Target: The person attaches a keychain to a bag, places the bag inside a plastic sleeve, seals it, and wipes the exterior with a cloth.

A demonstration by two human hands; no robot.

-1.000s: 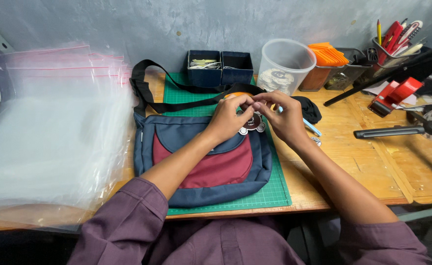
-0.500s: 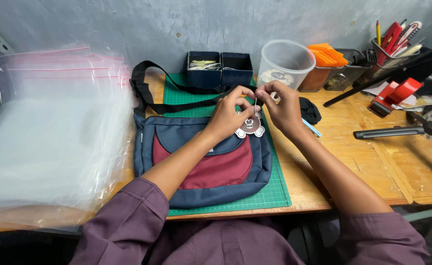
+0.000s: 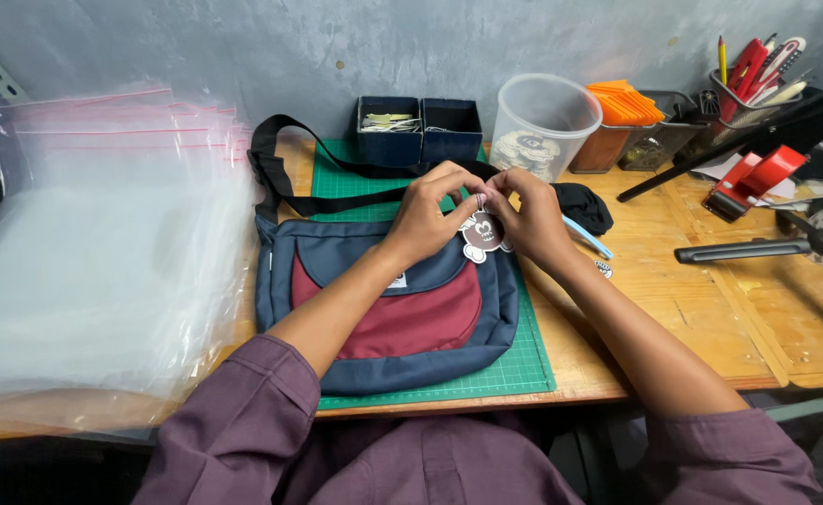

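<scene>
A navy and maroon shoulder bag lies flat on a green cutting mat, its black strap looping toward the back. My left hand and my right hand meet above the bag's top right corner. Their fingertips pinch the string of a round brown and white hang tag, which dangles just below them by the bag's top edge.
A tall stack of clear zip bags fills the left of the wooden table. Behind the bag stand a navy two-part box, a clear tub, an orange stack, a pen basket; right, a red tape dispenser and black tripod legs.
Both hands have stayed at the bag's top right corner, working the tag's string. The tag has dropped slightly and now hangs freer below the fingers.
</scene>
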